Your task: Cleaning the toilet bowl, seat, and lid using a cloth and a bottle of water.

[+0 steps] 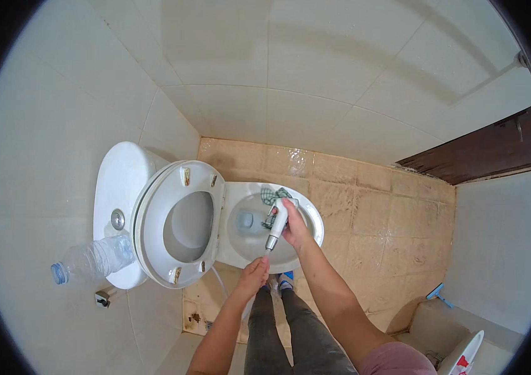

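Observation:
A white handheld bidet sprayer (279,219) with a chrome collar hangs over the toilet bowl (242,255), gripped in my right hand (296,226). My left hand (254,277) closes on the sprayer's hose (267,253) just below that collar. A green-and-white checked cloth (270,195) shows behind the sprayer head and my right fingers. Whether the fingers also hold the cloth, I cannot tell. Water lies in the bowl's drain (245,220). The seat (153,234) and lid are raised against the cistern (114,183).
A clear plastic bottle (92,258) with a blue cap lies across the cistern beside the flush button (117,219). Wet beige tiles (368,243) cover the floor. A blue squeegee (440,295) leans at right, near a white basin (464,351). A dark door (490,140) stands beyond.

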The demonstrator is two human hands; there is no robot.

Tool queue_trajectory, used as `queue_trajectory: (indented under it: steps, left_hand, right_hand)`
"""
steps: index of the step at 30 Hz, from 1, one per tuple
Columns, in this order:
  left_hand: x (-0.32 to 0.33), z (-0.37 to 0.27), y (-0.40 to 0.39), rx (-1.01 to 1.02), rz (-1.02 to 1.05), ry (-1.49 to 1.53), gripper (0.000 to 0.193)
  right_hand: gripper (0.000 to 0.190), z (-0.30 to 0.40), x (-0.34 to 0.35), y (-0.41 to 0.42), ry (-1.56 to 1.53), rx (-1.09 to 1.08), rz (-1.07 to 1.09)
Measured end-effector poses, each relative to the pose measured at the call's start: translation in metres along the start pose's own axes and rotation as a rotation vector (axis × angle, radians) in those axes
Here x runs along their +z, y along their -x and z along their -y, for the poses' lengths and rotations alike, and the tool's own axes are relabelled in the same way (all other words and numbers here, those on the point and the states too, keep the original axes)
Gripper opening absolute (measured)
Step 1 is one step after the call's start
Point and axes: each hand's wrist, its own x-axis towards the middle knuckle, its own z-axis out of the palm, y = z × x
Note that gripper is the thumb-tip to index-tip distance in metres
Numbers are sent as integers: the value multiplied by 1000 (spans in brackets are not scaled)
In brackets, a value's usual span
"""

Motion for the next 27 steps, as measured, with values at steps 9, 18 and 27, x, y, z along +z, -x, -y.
queue_trajectory:
  steps: [9,18,27]
  left_hand:
    - [-10,-2,-11,-119,-2,309,31]
    - [47,-13,13,99,-469,-590,26]
    - [-2,18,25,-37,126,183,32]
  right_hand:
    - [52,-14,20,-2,0,262,51]
    - [53,-5,41,33,1364,-278,-273]
    - [53,-42,27,48,907,-409,-14]
